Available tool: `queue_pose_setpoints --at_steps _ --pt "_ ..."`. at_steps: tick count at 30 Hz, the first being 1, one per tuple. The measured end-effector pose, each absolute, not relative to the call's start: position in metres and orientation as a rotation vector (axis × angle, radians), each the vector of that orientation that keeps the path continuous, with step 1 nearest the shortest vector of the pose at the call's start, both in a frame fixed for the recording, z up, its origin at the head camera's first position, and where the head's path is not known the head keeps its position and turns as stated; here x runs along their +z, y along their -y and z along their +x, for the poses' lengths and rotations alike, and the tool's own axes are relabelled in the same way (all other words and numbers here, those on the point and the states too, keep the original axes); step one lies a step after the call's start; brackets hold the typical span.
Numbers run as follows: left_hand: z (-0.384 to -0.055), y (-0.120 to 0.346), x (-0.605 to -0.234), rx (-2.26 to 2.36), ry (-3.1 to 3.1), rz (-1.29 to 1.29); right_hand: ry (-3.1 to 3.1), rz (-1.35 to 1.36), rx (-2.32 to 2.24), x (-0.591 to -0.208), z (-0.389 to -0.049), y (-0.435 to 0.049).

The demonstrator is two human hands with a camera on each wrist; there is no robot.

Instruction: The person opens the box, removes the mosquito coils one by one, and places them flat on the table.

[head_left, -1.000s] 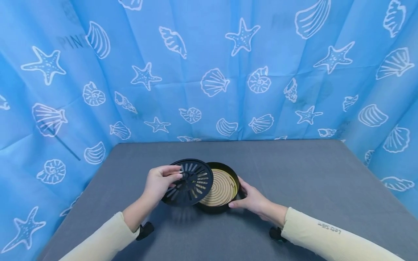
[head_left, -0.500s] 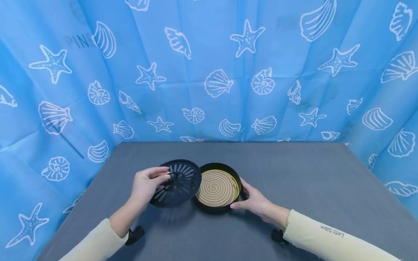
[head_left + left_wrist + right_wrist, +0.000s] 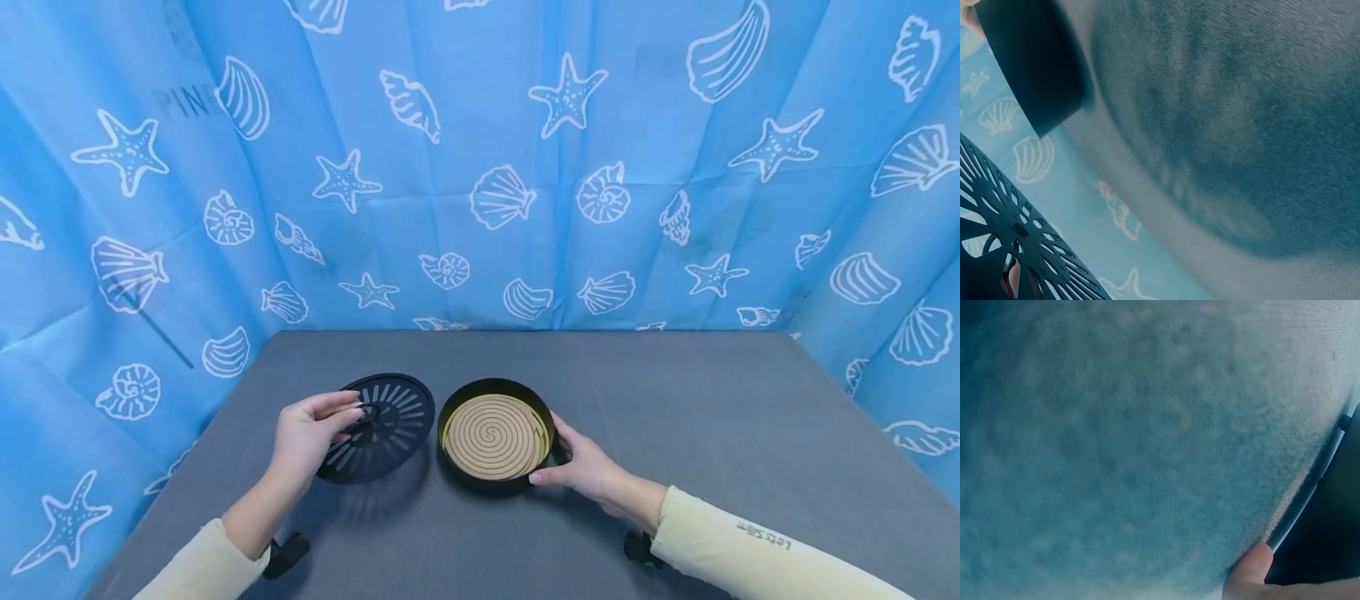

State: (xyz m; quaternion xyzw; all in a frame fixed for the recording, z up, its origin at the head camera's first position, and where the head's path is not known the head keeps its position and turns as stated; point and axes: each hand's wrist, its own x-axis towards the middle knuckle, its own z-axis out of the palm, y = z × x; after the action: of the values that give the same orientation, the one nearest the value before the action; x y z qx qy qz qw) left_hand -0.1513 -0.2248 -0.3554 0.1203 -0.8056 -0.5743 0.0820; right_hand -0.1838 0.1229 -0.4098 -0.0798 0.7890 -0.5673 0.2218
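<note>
My left hand [image 3: 306, 432] pinches the small knob of a round black slotted lid [image 3: 392, 433], which tilts above the table. In the left wrist view, light shows through the slots of the lid [image 3: 1019, 230]. To its right stands a shallow round black tin [image 3: 491, 485], apart from the lid. A tan mosquito coil [image 3: 487, 435] lies inside it, with a strip of yellow beneath showing at the edge. My right hand [image 3: 583, 468] grips the tin's right side, thumb at the front; the right wrist view catches that thumb against the dark wall.
A grey cloth-covered table [image 3: 675, 417] spreads around both hands. Blue curtains [image 3: 480, 125] with white shells and starfish hang behind its far edge and along both sides. A black strap piece [image 3: 287, 554] shows at the left wrist, another [image 3: 640, 548] at the right.
The left hand has carried the lid leftward off the tin, baring the whole mosquito coil. The right hand keeps its grip on the tin, which stays nearly in place.
</note>
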Motion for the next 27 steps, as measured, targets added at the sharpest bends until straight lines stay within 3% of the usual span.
queue_pose_setpoints --at_steps 27 --pt "-0.161 0.254 -0.373 -1.641 2.377 0.43 -2.17 -0.22 -1.574 -0.409 -0.183 -0.124"
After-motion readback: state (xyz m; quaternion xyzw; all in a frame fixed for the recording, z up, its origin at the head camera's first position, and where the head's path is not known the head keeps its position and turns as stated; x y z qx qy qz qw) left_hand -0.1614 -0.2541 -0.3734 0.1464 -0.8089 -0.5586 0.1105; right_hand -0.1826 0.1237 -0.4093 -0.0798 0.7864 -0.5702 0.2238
